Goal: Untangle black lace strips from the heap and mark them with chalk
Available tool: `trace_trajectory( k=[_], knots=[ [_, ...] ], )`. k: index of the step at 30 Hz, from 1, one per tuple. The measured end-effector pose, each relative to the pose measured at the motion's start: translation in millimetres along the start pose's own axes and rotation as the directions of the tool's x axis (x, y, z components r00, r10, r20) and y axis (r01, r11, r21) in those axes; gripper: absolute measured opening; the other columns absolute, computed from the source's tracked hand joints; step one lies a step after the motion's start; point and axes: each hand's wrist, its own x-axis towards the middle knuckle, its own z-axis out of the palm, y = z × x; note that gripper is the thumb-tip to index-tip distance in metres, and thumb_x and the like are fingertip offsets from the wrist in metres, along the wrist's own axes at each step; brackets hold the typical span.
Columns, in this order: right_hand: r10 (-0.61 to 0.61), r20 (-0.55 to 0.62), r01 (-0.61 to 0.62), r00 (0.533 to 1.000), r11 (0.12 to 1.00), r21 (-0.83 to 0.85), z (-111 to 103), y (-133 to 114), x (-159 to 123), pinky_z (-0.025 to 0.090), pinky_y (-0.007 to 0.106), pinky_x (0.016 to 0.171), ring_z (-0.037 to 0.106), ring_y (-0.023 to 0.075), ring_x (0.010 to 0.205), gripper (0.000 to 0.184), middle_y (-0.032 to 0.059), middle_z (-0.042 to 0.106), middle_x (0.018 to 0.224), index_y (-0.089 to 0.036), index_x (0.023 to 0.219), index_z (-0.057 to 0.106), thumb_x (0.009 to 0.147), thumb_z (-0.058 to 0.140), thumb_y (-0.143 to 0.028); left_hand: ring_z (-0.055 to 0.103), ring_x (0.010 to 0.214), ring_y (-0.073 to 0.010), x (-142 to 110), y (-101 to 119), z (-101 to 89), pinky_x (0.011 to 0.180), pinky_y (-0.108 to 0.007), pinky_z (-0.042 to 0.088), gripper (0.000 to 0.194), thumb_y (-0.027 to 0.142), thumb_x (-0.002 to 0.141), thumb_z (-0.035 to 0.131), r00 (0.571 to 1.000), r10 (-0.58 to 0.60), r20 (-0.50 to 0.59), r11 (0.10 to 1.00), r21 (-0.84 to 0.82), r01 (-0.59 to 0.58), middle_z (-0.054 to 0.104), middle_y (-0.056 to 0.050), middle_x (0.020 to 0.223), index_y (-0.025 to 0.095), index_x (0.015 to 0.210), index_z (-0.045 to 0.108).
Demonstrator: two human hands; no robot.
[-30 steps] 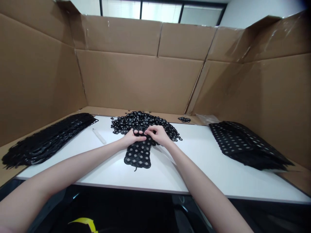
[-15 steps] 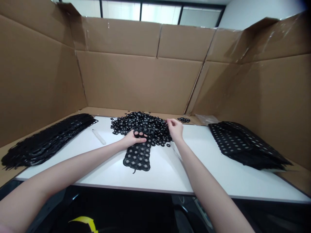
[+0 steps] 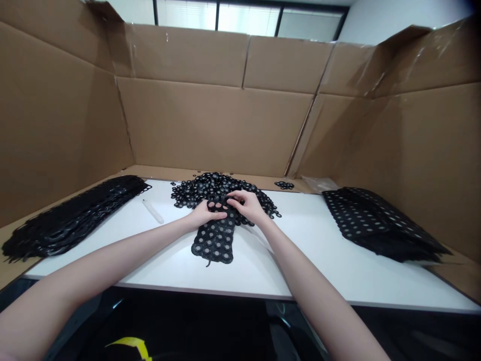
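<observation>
A black strip with rows of round holes (image 3: 214, 239) hangs toward the near side of the white table, its far end reaching the pile. My left hand (image 3: 206, 214) grips that strip near its upper part, thumb on top and fingertips showing through the holes. Over the strip's far end, my right hand (image 3: 246, 204) is closed in a pinch; whatever sits between its fingertips is too small to make out. Behind both hands lies a heap of small black rings (image 3: 214, 184), partly hidden by them.
To the left lies a long stack of black perforated strips (image 3: 75, 215), with a white pen-like tool (image 3: 153, 211) beside it. Black perforated sheets (image 3: 376, 220) lie at the right. Several rings (image 3: 284, 185) form a small group farther back. Cardboard walls (image 3: 218, 125) enclose the white table (image 3: 300, 250).
My right hand has moved left from the right edge of the ring heap to the far end of the strip. My left hand stays on the strip. Some rings at the heap's right edge have shifted.
</observation>
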Motion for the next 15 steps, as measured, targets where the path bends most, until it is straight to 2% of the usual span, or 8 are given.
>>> trace_trajectory(
  k=[3,6,8,11,13,15],
  knots=[
    [0.042,-0.111,-0.039,0.993,0.999,0.030,1,5,2,0.044,0.029,0.066,0.057,0.0162,0.068,0.018,0.0032,0.068,0.078,-0.021,0.083,0.071,0.078,0.058,-0.031,0.065,0.079,-0.0192,0,0,-1.2,0.080,-0.032,0.049,0.034,0.032,0.061,0.081,0.999,-0.026,0.027,0.999,-0.018,0.027,0.072,-0.008,0.088,0.011,0.085,0.070],
    [0.098,-0.184,-0.105,0.978,0.994,-0.028,-5,9,2,0.043,0.030,0.063,0.055,0.0168,0.064,0.020,0.0028,0.065,0.070,-0.020,0.085,0.070,0.079,0.058,-0.035,0.064,0.071,-0.0174,0,0,-1.8,0.074,-0.031,0.050,0.031,0.034,0.061,0.080,0.997,-0.056,0.056,0.998,-0.021,0.057,0.072,-0.007,0.080,0.010,0.078,0.068],
    [0.046,-0.217,-0.085,0.975,0.981,-0.173,-9,8,0,0.043,0.032,0.067,0.055,0.0192,0.071,0.021,0.0035,0.062,0.074,-0.021,0.090,0.069,0.077,0.061,-0.036,0.064,0.069,-0.0165,0,1,-1.4,0.072,-0.031,0.049,0.031,0.034,0.061,0.080,0.997,-0.057,0.053,0.998,-0.026,0.059,0.071,-0.006,0.077,0.010,0.076,0.068],
    [-0.105,-0.245,0.012,0.964,0.935,-0.354,-10,-2,-2,0.040,0.036,0.077,0.054,0.0223,0.086,0.015,0.0054,0.061,0.087,-0.023,0.091,0.066,0.078,0.062,-0.030,0.063,0.067,-0.0159,0,1,-0.8,0.071,-0.030,0.049,0.032,0.035,0.059,0.081,0.998,-0.045,0.041,0.999,-0.027,0.046,0.070,-0.005,0.074,0.009,0.073,0.067],
    [-0.177,-0.201,0.092,0.963,0.924,-0.372,-8,-14,-2,0.039,0.036,0.079,0.054,0.0214,0.088,0.011,0.0052,0.061,0.086,-0.022,0.087,0.066,0.084,0.055,-0.024,0.061,0.065,-0.0156,1,0,-0.8,0.069,-0.030,0.048,0.033,0.035,0.059,0.081,0.999,-0.035,0.026,0.999,-0.020,0.035,0.069,-0.005,0.072,0.009,0.073,0.067],
    [-0.234,-0.092,0.191,0.968,0.923,-0.334,-4,-25,-3,0.038,0.034,0.080,0.054,0.0200,0.088,0.018,0.0051,0.063,0.086,-0.022,0.086,0.066,0.088,0.048,-0.022,0.060,0.063,-0.0151,1,-1,-1.2,0.065,-0.028,0.047,0.032,0.036,0.059,0.080,1.000,-0.021,0.006,1.000,0.009,0.021,0.068,-0.003,0.069,0.010,0.072,0.066]
  ],
)
